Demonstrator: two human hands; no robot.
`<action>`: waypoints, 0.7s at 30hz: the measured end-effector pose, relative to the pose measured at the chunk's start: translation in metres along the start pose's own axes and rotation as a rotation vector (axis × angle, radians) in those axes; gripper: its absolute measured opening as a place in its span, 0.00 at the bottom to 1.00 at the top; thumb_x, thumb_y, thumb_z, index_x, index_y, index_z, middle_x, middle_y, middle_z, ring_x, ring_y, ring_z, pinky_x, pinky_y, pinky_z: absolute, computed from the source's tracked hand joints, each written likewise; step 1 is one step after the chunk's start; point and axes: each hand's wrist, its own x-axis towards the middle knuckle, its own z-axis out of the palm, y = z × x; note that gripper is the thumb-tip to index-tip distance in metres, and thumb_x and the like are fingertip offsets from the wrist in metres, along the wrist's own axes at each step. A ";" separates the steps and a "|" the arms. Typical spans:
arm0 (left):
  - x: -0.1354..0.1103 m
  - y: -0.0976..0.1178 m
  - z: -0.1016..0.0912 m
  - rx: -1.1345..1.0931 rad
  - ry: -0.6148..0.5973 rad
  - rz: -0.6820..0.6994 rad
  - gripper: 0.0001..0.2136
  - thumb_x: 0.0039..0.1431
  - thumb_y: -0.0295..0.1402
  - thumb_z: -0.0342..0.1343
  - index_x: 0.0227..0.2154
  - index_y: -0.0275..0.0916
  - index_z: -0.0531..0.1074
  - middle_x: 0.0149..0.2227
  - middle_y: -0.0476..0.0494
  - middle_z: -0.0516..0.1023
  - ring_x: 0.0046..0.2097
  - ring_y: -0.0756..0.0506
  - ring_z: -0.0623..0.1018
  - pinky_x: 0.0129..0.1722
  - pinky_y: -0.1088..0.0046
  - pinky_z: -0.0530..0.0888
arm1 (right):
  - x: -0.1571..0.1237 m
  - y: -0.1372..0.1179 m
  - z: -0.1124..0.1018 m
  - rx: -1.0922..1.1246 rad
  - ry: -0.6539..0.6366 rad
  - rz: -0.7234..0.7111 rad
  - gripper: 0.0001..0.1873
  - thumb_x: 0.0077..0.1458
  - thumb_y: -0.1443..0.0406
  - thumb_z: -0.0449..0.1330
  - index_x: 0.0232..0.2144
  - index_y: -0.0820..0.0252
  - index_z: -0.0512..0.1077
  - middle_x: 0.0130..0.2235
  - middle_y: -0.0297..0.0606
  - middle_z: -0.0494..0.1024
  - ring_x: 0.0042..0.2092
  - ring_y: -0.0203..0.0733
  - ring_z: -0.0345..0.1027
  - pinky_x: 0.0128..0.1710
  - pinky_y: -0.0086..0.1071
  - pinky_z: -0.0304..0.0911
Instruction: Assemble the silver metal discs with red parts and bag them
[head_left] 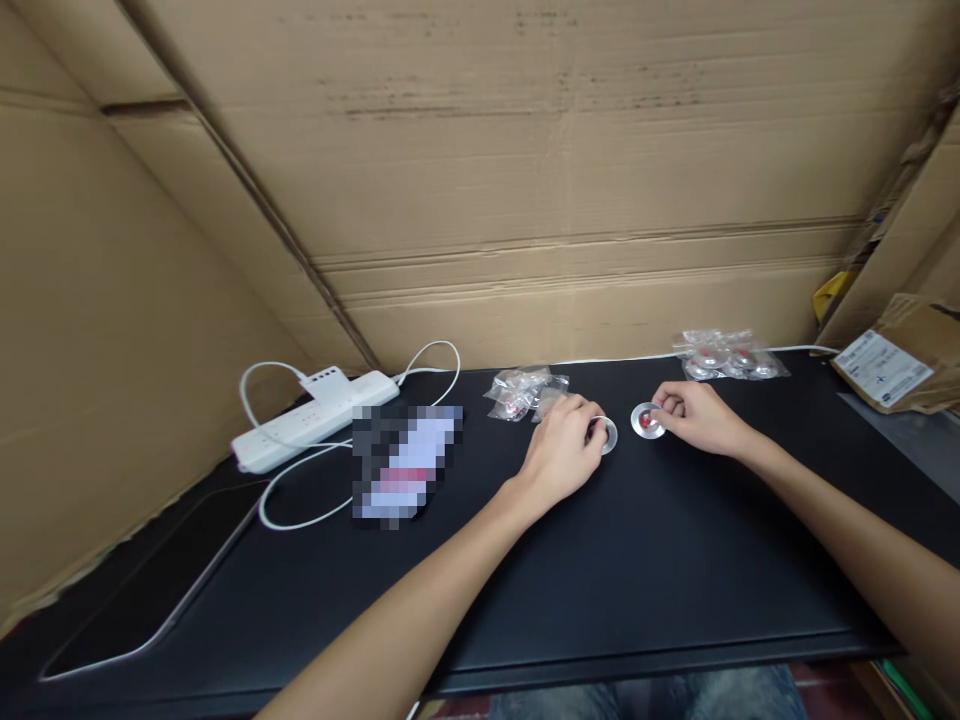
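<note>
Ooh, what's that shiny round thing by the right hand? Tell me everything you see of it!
The shiny round thing is a silvery, metal-looking disc with a wide, pale rim and red in its middle. It looks roughly flat on the black table. The right hand has its grip at the right edge, covering a bit; pinched or just touched, I can't tell.

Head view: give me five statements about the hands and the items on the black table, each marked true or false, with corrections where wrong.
1. The right hand touches a silvery disc with a red centre. True.
2. A white power strip lies left of both hands. True.
3. The left hand rests on the power strip. False: the left hand is at the other disc.
4. The two discs are stacked. False: they lie apart, side by side.
5. Clear bags with shiny round pieces lie beyond the right hand. True.
</note>
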 end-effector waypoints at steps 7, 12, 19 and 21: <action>0.000 0.000 -0.003 -0.013 0.050 0.055 0.08 0.62 0.29 0.51 0.37 0.37 0.75 0.38 0.41 0.77 0.42 0.40 0.75 0.44 0.61 0.71 | -0.001 -0.008 0.001 0.132 0.021 -0.061 0.07 0.54 0.61 0.60 0.32 0.60 0.72 0.28 0.37 0.77 0.27 0.37 0.69 0.27 0.31 0.64; 0.000 0.009 -0.010 -0.234 0.116 0.023 0.07 0.63 0.34 0.52 0.38 0.39 0.74 0.34 0.42 0.78 0.38 0.42 0.76 0.39 0.65 0.72 | -0.005 -0.024 0.001 0.346 0.054 -0.158 0.10 0.56 0.58 0.62 0.33 0.60 0.72 0.31 0.37 0.76 0.30 0.38 0.70 0.29 0.31 0.66; 0.001 0.021 -0.012 -0.710 0.022 -0.123 0.06 0.62 0.32 0.53 0.31 0.37 0.69 0.24 0.47 0.76 0.26 0.50 0.76 0.28 0.74 0.73 | -0.017 -0.044 0.008 0.175 0.258 -0.301 0.09 0.59 0.60 0.61 0.39 0.58 0.71 0.34 0.38 0.75 0.31 0.39 0.68 0.32 0.34 0.66; 0.001 0.021 -0.012 -0.734 0.039 -0.166 0.05 0.60 0.31 0.54 0.29 0.37 0.68 0.23 0.47 0.76 0.25 0.50 0.76 0.28 0.74 0.73 | -0.021 -0.047 0.010 -0.012 0.392 -0.402 0.09 0.59 0.63 0.60 0.42 0.57 0.71 0.37 0.40 0.74 0.34 0.41 0.68 0.35 0.36 0.67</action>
